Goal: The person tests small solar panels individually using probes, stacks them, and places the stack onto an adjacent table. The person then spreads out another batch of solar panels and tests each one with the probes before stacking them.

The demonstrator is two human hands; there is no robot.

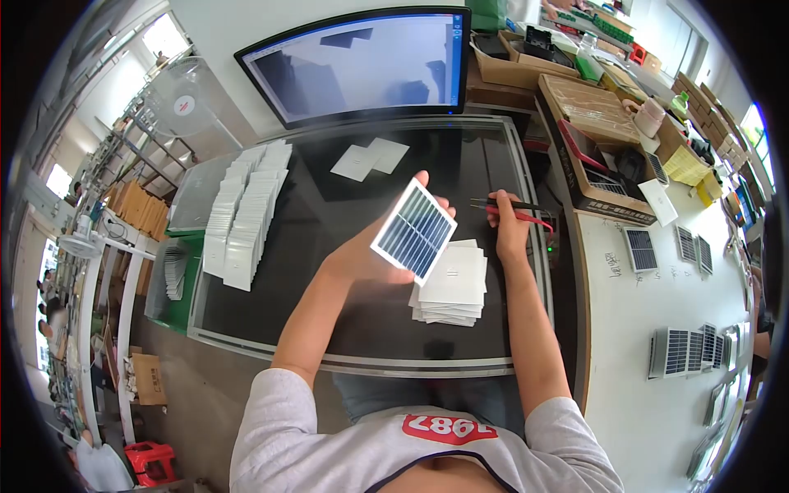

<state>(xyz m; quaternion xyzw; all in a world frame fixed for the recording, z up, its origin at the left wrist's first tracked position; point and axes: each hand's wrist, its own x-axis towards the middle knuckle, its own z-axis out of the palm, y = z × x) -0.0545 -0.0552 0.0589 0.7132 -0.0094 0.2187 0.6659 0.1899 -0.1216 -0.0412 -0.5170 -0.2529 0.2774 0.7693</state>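
Observation:
My left hand [363, 253] grips a small solar panel [415, 230] by its edges, tilted, with the dark striped cell side facing me. My right hand [511, 230] is closed around a pair of test probes [536, 218], one red and one black, their thin metal tips pointing left toward the panel but apart from it. Below the held panel stands a stack of panels [450, 287], white backs up. Two more panels [362, 162] lie white side up farther back on the dark glass tabletop [329, 329]. Long overlapping rows of panels [255, 209] fill the left side.
A monitor [362, 66] showing a greyish picture stands behind the table. Left are a green bin [193, 279] and a fan [182, 103]. On the right, a cardboard box [604, 193] borders a white bench [625, 329] with several panels.

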